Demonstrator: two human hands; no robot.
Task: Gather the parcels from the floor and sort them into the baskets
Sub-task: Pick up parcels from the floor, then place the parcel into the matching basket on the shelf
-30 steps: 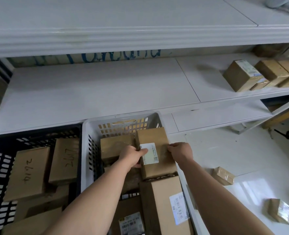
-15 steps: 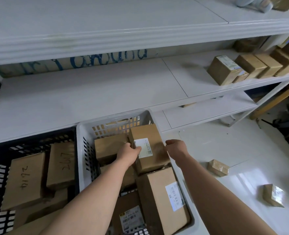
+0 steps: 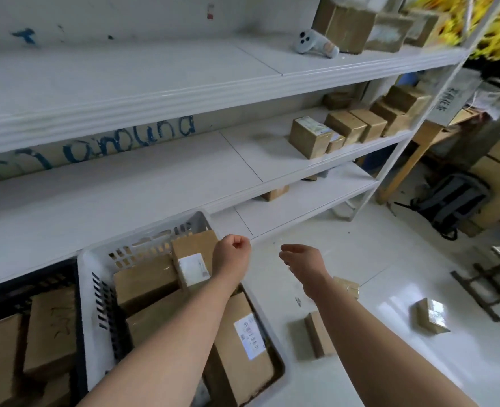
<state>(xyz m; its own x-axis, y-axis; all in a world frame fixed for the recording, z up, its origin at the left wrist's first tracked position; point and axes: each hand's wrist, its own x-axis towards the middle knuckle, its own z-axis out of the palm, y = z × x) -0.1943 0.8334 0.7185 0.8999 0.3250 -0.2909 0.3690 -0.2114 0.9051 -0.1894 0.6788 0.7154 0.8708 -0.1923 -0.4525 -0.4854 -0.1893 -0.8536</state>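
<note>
In the head view, both hands were empty and raised above the floor beside the white basket [image 3: 90, 289]. The left hand [image 3: 233, 254] was curled into a loose fist holding nothing, over the basket's right rim. The right hand [image 3: 301, 259] hung half open, fingers relaxed, out over the white floor [image 3: 375, 362]. The step in hand looked like reaching for the next parcel, and it would go best if the right hand dropped to the nearest one, the flat parcel [image 3: 319, 333] lying close by the basket, and took it across its narrow sides before checking its label. Two more lay further right: a taped parcel [image 3: 345, 286] partly hidden behind the right forearm and a small shiny-wrapped parcel [image 3: 431, 315]. All were plain brown cardboard. The white basket was already crowded with labelled boxes; the black basket [image 3: 78, 333] to its left held boxes with handwritten numbers, though blur made those hard to read.
</note>
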